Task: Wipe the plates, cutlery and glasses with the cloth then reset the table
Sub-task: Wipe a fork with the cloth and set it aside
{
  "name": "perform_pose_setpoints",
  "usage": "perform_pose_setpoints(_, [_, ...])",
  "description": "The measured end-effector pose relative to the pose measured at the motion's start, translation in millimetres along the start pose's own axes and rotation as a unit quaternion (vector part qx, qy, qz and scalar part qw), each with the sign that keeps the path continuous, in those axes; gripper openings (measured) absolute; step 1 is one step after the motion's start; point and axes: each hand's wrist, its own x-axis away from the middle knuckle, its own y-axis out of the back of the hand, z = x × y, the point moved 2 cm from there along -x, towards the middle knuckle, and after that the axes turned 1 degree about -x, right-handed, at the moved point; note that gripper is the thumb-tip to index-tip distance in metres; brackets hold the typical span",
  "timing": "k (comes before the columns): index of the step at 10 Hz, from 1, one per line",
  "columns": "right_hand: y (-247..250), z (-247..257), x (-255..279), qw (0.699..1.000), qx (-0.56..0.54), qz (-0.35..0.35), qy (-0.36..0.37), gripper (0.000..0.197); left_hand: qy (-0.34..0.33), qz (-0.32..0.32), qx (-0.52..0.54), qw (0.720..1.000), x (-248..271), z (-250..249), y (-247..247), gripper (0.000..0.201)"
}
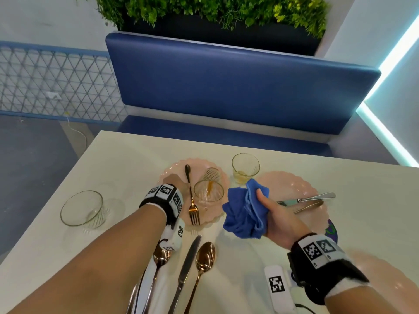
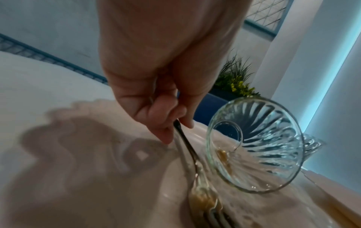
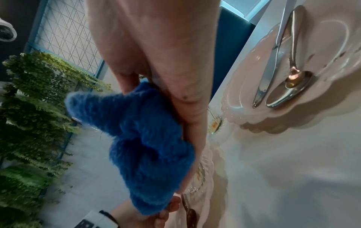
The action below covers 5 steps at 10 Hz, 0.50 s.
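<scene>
Left hand (image 2: pixel 156 98) pinches the dark handle of the fork (image 1: pixel 192 200) between thumb and curled fingertips, the tines lying on the pink plate (image 1: pixel 172 171) beneath the wrist. Just right of those fingers a ribbed glass (image 2: pixel 255 148) lies tipped on the same plate, amber dregs pooled inside; if the fork swings as it lifts, it may knock the glass into rolling and spill the residue. Further right, the right hand (image 1: pixel 275 217) clutches the bunched blue cloth (image 1: pixel 244 211), fingers wrapped round it, held above the table (image 1: pixel 127 155). Beyond its knuckles an upright glass (image 1: pixel 245 167) stands near a second plate (image 1: pixel 285 184); trailing cloth could snag it.
</scene>
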Motion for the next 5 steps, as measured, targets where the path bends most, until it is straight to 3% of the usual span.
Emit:
perform_pose_setpoints(1, [6.3,-6.1,-4.0,1.000,0.008,0.005,-0.021,0.047,-0.024,-0.001,-0.020,1.000,13.2,-22.5,6.3,0.047])
perform_pose_setpoints(3, [13.5,-12.7,-14.9,0.999,-0.010,0.039,-0.032,0.061,-0.001,0.029,0.056,0.998,2.6,-5.6,-1.7,0.017])
perform_pose_setpoints(4, [11.8,-14.5,-23.5,0.998,0.029,0.042,-0.046,0.044,-0.004,0.019,0.128,0.992,26.4,-1.2,15.9,0.026])
perform_pose_setpoints(5, [5.6,-24.1,-34.2,0.995,0.049,0.032,-0.078,0.052,-0.019,0.005,0.225,0.974,49.1,4.1,29.7,0.028])
